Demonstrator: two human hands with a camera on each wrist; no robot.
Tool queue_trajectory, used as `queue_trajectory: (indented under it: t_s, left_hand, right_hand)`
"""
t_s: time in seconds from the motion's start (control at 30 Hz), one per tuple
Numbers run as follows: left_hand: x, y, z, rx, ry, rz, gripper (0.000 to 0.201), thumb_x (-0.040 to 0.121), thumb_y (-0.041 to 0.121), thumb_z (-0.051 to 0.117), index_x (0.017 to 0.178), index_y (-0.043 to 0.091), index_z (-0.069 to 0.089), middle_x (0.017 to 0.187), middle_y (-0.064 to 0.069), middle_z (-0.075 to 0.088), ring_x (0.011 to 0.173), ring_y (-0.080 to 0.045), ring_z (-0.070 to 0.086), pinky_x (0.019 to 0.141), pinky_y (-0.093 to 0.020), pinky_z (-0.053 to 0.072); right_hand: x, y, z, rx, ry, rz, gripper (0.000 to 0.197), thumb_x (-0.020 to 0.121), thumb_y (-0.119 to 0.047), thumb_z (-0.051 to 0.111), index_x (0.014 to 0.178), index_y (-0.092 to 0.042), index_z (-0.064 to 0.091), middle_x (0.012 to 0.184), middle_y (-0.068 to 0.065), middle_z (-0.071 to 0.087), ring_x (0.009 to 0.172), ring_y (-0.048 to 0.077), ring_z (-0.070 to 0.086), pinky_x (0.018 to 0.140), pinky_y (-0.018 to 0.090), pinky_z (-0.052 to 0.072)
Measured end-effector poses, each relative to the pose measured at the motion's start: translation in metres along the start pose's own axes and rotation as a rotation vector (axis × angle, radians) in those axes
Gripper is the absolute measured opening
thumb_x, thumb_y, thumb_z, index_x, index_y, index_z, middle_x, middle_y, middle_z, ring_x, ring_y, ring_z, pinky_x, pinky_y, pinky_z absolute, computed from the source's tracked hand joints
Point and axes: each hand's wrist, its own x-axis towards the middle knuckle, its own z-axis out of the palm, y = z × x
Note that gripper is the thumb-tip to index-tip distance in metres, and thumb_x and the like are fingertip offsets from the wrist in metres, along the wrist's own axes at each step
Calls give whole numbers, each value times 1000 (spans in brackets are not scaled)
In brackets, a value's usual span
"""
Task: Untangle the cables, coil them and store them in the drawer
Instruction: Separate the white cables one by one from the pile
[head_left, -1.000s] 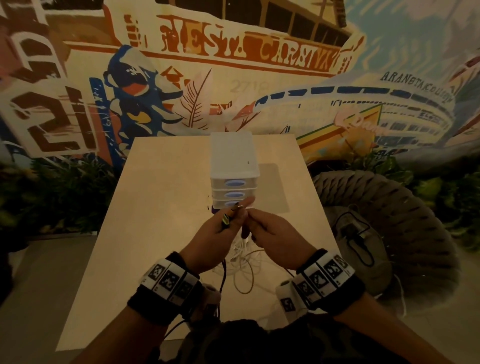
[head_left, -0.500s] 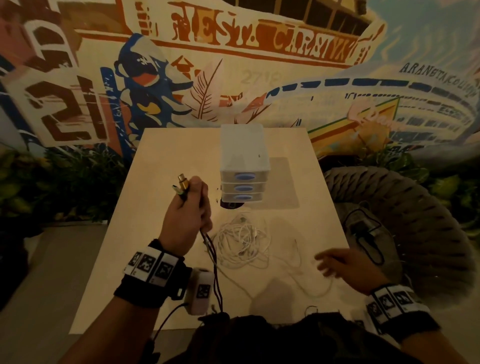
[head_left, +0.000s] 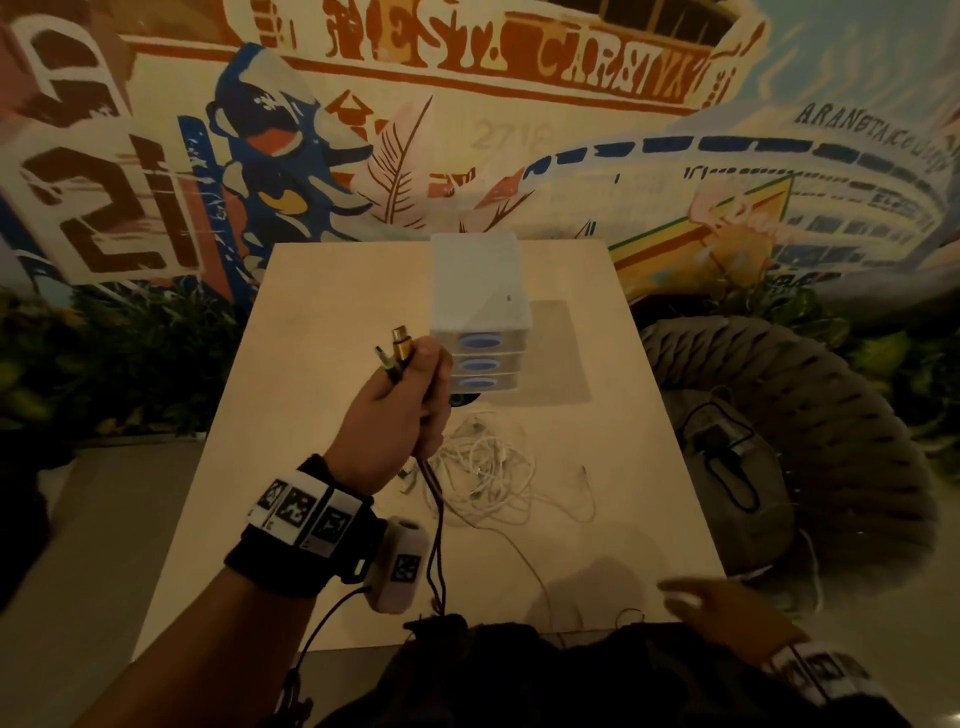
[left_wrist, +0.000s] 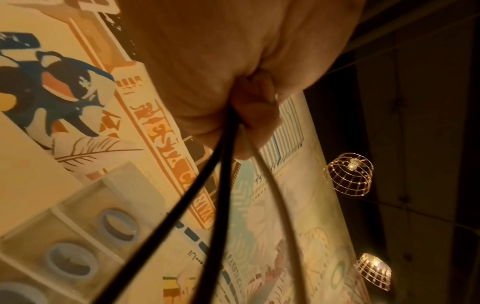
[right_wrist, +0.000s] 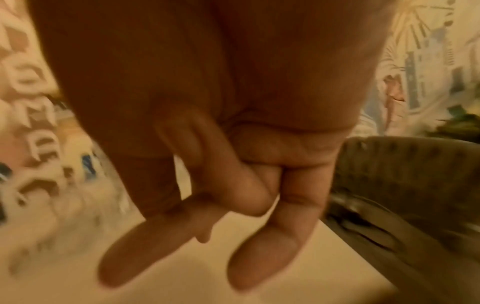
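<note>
**A:** Dark cable (head_left: 435, 525), both plug ends (head_left: 396, 352) poking up out of the left hand (head_left: 396, 415), fist wrapped tight around the doubled strands. Held up off the table (head_left: 291, 467), at about 9 o'clock from the drawer unit (head_left: 480, 332). Strands hanging straight down toward the near edge at 6 o'clock. Same thing in the left wrist view: two dark runs (left_wrist: 207, 185) plus a paler one squeezed out from under the curled fingers.

**B:** So, separated already? Looks like the untangle step for that one is about done. Coiling next, probably.

**A:** Guessing yes. Not a single loop wound yet though, just folded in half. Next move needs the other hand in on it: catch the dangling length low, then wrap it round into loops while the fist keeps the plugs pinned.

**B:** And further right?

**A:** White cable pile (head_left: 485, 467) still a messy knot flat on the table, at 5 o'clock from the left hand, just in front of the drawers. Not touched by either hand. All three drawers shut, so one needs pulling open before anything goes in.

**B:** Right hand?

**A:** Right hand (head_left: 727, 613) way off at 4 o'clock by the near table corner, well apart from both cables. Blurry, fingers loose and a bit spread, holding nothing. Wrist view backs that up: empty fingers (right_wrist: 259, 263) over bare tabletop.
</note>
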Motion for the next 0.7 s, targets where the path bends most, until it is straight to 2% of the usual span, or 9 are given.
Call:
queue_trajectory:
  t_s: [0.07, 0.17, 0.23, 0.3, 0.37, 0.43, 0.5, 0.6, 0.7]
  left_hand:
    - [0, 1, 11, -5, -55, 5, 34, 107, 36, 34, 84, 16, 49, 62, -2, 24, 46, -15, 14, 44, -23, 21]
    - [0, 1, 28, 43, -107, 68, 25, 107, 29, 41, 87, 18, 50, 60, 2, 26, 45, -13, 19, 45, -23, 25]
    - [0, 1, 37, 83, -134, 117, 13, 102, 23, 46, 98, 11, 47, 58, 4, 31, 45, -12, 24, 44, -23, 29]
    - [0, 1, 43, 130, -134, 148, 18, 98, 19, 49, 107, 4, 46, 56, 8, 38, 43, -11, 29, 45, -23, 32]
    - [0, 2, 42, 156, -118, 157, 23, 98, 19, 51, 111, 1, 53, 54, 6, 39, 43, -13, 30, 46, -25, 32]
    - [0, 4, 32, 141, -113, 138, 26, 104, 21, 47, 113, -1, 58, 54, 4, 35, 46, -16, 26, 49, -29, 30]
    - [0, 9, 16, 167, -74, 130, 32, 110, 23, 38, 112, 3, 63, 54, 3, 35, 48, -20, 31, 56, -35, 40]
    - [-3, 15, -6, 135, 20, 101, 36, 110, 26, 33, 107, 8, 64, 52, -6, 39, 50, -28, 49, 72, -47, 57]
    - [-5, 18, -20, 45, 114, 108, 34, 110, 29, 33, 104, 8, 59, 51, -7, 27, 39, -21, 32, 50, -35, 48]
  right_hand:
    - [-8, -64, -44, 29, 143, -102, 36, 91, -61, 53, 123, -47, 60, 80, -14, 73, 76, -4, 67, 71, 13, 49]
    - [-18, -148, -79, 265, 288, -418, 55, 75, -68, 67, 127, -51, 56, 109, -18, 69, 95, -1, 65, 86, 22, 53]
    - [-17, -199, -83, 296, 211, -614, 64, 77, -59, 75, 134, -50, 49, 124, -21, 64, 113, -2, 61, 97, 21, 48]
    - [-8, -243, -76, 315, 90, -677, 56, 83, -45, 77, 133, -43, 52, 128, -14, 64, 115, 1, 60, 102, 21, 46]
    - [8, -275, -59, 328, 15, -673, 32, 91, -24, 72, 122, -21, 64, 114, 9, 70, 98, 21, 65, 93, 32, 51]
    - [23, -285, -39, 447, -97, -650, 16, 95, -34, 65, 95, -20, 71, 84, 23, 64, 68, 36, 55, 70, 46, 49]
    - [30, -283, -31, 516, -112, -584, 41, 89, -60, 58, 71, -25, 66, 65, 15, 53, 55, 25, 45, 60, 40, 42]
    - [40, -257, -22, 535, -68, -512, 48, 92, -59, 55, 60, -23, 49, 56, -4, 43, 50, 14, 43, 60, 32, 44]
    - [50, -218, -14, 434, -72, -424, 49, 96, -53, 56, 60, -22, 42, 55, -1, 38, 50, 15, 43, 58, 28, 42]
